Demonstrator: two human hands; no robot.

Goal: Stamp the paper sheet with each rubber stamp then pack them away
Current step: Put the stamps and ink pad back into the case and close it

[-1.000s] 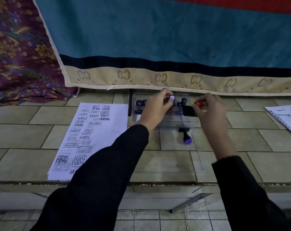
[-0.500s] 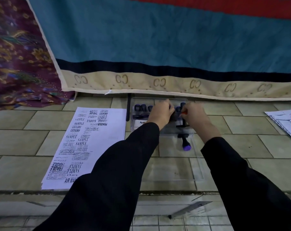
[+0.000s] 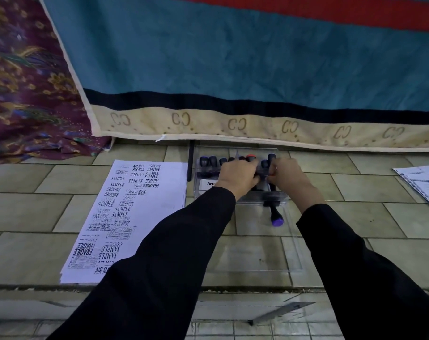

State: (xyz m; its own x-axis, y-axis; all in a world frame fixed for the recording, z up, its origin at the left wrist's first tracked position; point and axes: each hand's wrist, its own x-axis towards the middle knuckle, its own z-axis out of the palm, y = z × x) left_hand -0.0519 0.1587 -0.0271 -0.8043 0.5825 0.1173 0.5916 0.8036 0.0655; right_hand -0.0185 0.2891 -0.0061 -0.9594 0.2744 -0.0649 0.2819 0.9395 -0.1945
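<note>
red stamp moved into box | left hand, right hand: grip unclear

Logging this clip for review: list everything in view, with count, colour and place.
clear plastic stamp box: one, transparent, centre
dark-handled rubber stamps: at least seven, one red-topped, upright in the box; hands hide others
clear flat lid: one, transparent, in front of the box
purple-ended black stamp: one, lying on the lid
white paper sheet with black stamp prints: one, left of the box
thin black stick: one, between sheet and box
teal blanket with cream border: one, behind
purple floral cloth: one, far left
printed white papers: some, right edge
black sleeves: two, on the forearms
left hand, right hand: fingers curled among the boxed stamps
</note>
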